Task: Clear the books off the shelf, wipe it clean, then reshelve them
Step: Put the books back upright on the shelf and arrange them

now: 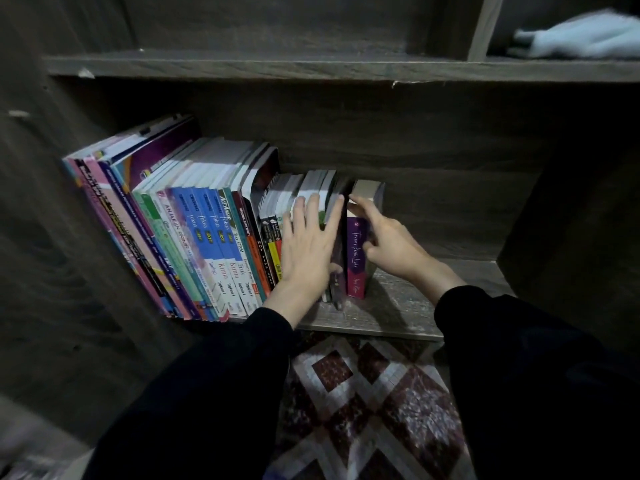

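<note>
The books (207, 230) stand in one row on the lower shelf (408, 306), long axes upright and spines facing out toward me. The tall ones at the left lean rightward at the top, while the small ones (273, 244) at the right end stand nearly straight. There are well over a dozen spines, but blur keeps me from an exact count. The last in the row is a single purple book (356, 261), upright, with its title running down the spine. My left grip (306, 251) is released and flat, fingers straight and spread. The palm presses against the spines of the small books, and the fingertips reach a thin dark book (341, 237) just beside the purple one. My right grip (391, 244) is clasping the purple book: the forefinger lies over its top edge and the other fingers curl against its right side. One pale blue cloth (581, 36) lies on the upper shelf, far right. A patterned rug (374, 410) covers the floor below — two black sleeves cross it.
</note>
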